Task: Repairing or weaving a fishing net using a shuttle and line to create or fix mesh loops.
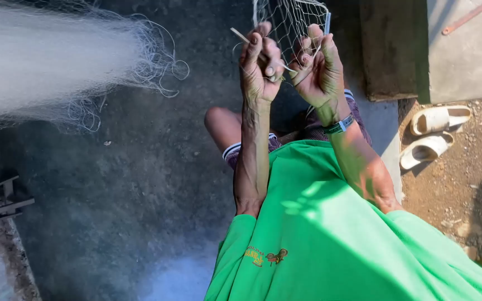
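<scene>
White mesh netting (292,22) is gripped between the two raised hands, hanging from the top edge of the view and held taut. The left hand (260,64) is closed, its fingers curled around a thin pale stick-like netting needle (241,37), whose tip juts out up and to the left of the knuckles. The right hand (319,67) is likewise closed, with strands of the mesh pinched between thumb and fingers; a slim pale-blue piece (327,22) is seen just above its fingertips, against the net. A dark green band (340,125) is worn on the right wrist. Both forearms are lifted from a bright green shirt (330,234), beneath which patterned shorts and a bare knee (221,124) are seen. To the far left, a large heap of fine white net (46,61) is spread over the dark concrete floor (140,184). To the right, a pair of white sandals (433,134) is laid on brown dirt, near a concrete slab (464,50).
</scene>
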